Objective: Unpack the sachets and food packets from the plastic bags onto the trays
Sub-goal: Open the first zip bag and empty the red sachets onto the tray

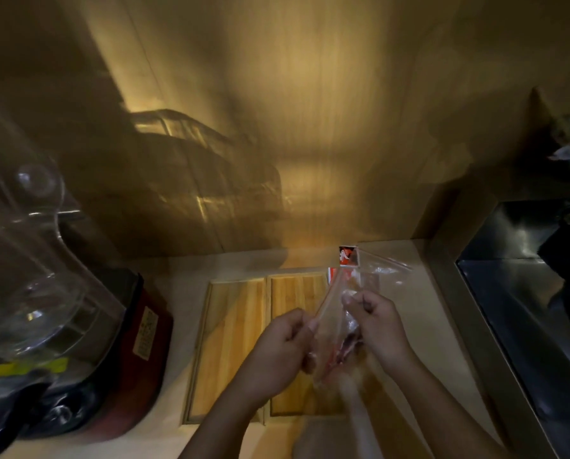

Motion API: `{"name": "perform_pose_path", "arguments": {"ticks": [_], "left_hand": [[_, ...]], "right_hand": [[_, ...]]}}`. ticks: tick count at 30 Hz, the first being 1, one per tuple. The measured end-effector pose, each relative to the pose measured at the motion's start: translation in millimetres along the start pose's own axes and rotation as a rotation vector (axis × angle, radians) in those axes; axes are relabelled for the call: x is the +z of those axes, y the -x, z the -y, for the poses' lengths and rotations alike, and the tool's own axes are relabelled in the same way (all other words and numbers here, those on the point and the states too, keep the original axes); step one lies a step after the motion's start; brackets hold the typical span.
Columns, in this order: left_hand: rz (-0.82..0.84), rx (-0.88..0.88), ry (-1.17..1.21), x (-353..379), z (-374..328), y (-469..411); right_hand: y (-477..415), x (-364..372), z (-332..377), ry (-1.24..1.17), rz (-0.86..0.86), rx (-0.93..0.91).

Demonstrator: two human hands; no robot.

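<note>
Both hands hold a clear plastic bag [338, 329] up over two wooden trays. My left hand [285, 349] pinches the bag's left rim. My right hand [374, 318] grips its right side. Reddish packets show blurred through the bag's lower part. The left tray [225, 346] and the right tray [296, 293] lie side by side on the pale counter. A red and white sachet [347, 256] lies beyond the right tray's far corner, next to a second clear bag [384, 268]. Another red and white sachet [332, 274] peeks out just behind the held bag.
A blender with a glass jug [28, 246] and dark red base [138, 346] stands at the left. A steel sink [522, 293] lies to the right past a raised ledge. A wooden wall [310, 127] closes the back.
</note>
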State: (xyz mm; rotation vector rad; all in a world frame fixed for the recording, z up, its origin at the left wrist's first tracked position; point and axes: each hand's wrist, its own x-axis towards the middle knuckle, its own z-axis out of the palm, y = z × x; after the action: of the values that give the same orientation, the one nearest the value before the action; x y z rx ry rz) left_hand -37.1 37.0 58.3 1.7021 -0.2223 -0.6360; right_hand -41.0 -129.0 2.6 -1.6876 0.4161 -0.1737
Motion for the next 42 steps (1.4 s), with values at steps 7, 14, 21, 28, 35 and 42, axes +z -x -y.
{"name": "perform_pose_path", "arguments": {"ticks": [7, 14, 21, 28, 35, 42], "left_hand": [[-0.149, -0.231, 0.2, -21, 21, 16], [-0.308, -0.265, 0.366, -21, 28, 20], [-0.321, -0.283, 0.224, -14, 19, 20], [-0.281, -0.219, 0.236, -3, 16, 25], [-0.195, -0.254, 0.281, -8, 25, 24], [-0.214, -0.27, 0.203, -10, 23, 22]], "right_hand": [[-2, 38, -16, 0.313, 0.112, 0.08], [32, 58, 11, 0.081, 0.211, 0.109], [53, 64, 23, 0.071, 0.292, 0.093], [56, 51, 30, 0.077, 0.285, 0.114], [58, 42, 33, 0.066, 0.369, 0.224], [61, 40, 35, -0.012, 0.498, 0.246]]}}
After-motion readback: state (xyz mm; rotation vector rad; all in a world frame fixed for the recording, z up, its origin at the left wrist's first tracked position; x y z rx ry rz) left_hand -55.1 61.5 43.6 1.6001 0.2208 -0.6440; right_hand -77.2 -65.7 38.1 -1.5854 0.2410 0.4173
